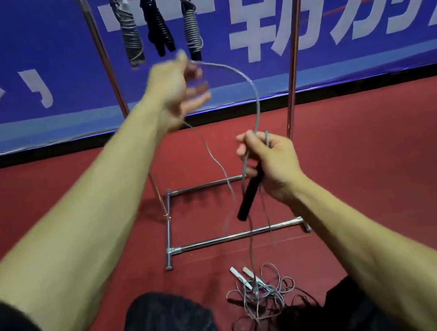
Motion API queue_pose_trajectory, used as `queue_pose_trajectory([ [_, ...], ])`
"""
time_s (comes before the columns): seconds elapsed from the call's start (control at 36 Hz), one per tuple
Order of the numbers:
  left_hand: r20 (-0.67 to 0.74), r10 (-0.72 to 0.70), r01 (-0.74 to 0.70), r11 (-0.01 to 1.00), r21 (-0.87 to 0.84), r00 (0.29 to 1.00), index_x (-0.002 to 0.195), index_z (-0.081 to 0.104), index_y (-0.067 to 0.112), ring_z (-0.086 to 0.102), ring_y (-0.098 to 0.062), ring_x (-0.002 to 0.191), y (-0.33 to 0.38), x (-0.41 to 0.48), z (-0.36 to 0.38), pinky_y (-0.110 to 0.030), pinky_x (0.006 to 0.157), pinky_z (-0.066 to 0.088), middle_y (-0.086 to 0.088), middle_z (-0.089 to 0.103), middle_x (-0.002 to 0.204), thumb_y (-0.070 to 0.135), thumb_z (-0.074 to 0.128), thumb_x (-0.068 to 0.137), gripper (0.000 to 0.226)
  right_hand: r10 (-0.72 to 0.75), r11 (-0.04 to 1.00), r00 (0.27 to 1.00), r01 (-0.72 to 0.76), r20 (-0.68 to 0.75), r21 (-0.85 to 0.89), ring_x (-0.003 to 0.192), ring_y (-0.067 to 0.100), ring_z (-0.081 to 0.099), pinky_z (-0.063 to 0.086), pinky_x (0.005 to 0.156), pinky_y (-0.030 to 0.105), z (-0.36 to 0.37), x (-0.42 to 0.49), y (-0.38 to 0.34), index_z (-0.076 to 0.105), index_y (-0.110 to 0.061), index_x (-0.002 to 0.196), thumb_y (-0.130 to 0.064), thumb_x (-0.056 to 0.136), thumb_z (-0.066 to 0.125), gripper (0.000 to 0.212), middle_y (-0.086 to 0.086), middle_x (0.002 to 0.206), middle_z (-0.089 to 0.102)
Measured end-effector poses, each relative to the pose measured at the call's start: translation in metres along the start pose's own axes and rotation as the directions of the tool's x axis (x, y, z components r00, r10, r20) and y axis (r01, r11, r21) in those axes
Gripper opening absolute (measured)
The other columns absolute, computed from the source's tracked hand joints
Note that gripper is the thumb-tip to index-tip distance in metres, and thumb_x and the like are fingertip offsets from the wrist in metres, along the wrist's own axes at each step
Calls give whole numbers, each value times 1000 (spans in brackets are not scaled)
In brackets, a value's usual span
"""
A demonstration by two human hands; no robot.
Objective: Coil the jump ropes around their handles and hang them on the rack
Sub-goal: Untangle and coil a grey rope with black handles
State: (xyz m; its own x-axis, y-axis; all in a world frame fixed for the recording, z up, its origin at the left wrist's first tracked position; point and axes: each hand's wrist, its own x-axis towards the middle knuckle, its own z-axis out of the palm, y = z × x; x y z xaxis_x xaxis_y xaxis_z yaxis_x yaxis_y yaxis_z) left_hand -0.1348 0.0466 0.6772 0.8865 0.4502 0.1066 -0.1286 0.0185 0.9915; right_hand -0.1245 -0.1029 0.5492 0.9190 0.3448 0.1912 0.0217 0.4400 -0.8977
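My right hand (271, 162) grips the black cylindrical jump-rope handle (249, 193), tilted with its free end down-left, together with the thin grey cable rope (252, 88). The rope arcs up to my left hand (178, 91), raised and motion-blurred, which pinches it. The hands are well apart. Three coiled jump ropes (191, 26) hang on the chrome tubular rack (293, 47) ahead. A tangled grey rope with white handles (240, 275) lies on the red floor (383, 167).

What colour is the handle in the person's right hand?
The handle is black; the head view shows it best.
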Motion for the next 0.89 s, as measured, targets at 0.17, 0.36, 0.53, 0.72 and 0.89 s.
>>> queue_pose_trajectory([
  [0.17,367,-66,-103,900,423,928,95,55,23,55,-15,85,-136,-57,-4,-34,80,49,-3,63,96,29,47,102,12,-77,992,997,77,9,-103,46,8,43,30,39,18,18,39,-35,66,-8,84,-14,99,55,20,3,64,64],
  [0.36,461,-95,-169,850,499,882,76,51,23,59,-16,66,-214,-64,-8,-38,72,49,9,60,60,27,47,100,25,-177,937,984,161,-26,-310,43,11,41,27,40,16,11,78,-46,67,-7,83,-17,98,58,20,-1,58,64],
  [0.53,133,-170,180,981,-71,976,68,48,12,32,-7,42,-222,-38,-45,-27,55,35,7,33,49,22,41,104,39,-147,872,987,99,-63,-479,54,4,47,29,44,17,-29,87,-27,70,-16,79,-31,94,63,22,-1,78,73],
  [0.72,192,-80,191,712,-676,978,65,40,16,24,-8,39,-130,16,-13,-21,45,30,6,27,47,37,32,105,46,-13,864,1000,21,19,-504,53,-5,42,38,59,13,-28,42,76,66,-15,119,-23,97,59,25,-24,61,51],
  [0.89,91,-85,124,765,-632,992,68,45,12,30,-12,41,-84,50,4,-24,52,31,3,32,48,36,32,106,47,116,919,986,-60,121,-389,59,12,33,30,49,14,-20,14,116,69,-20,101,-12,99,54,17,-12,78,73],
])
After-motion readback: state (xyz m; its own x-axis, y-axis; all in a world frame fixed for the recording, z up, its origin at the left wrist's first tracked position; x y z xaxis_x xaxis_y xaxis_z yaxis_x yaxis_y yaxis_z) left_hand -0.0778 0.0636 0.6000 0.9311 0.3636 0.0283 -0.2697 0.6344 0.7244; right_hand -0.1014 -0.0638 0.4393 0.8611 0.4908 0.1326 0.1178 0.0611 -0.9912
